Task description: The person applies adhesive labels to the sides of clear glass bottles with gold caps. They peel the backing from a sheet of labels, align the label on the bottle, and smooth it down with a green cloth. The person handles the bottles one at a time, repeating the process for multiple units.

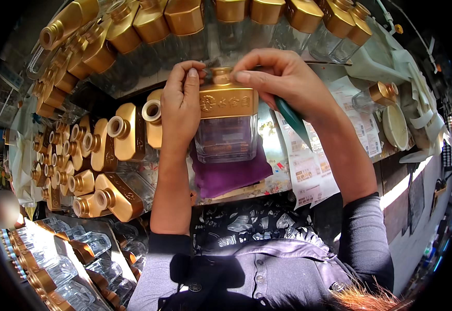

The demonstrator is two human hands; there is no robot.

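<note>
That gold-shouldered bottle on the purple cloth could get scratched if the green tool clasped in the right hand's grip swings in, though whether the left hand grasps anything I can't tell.

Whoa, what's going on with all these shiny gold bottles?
A person is working on one gold-topped bottle, upright on a purple cloth. The left hand is at its side near the neck; the right hand's thumb and finger are close to the neck's other side, with a green pointed tool tucked underneath. More gold-topped bottles stand behind.
</note>
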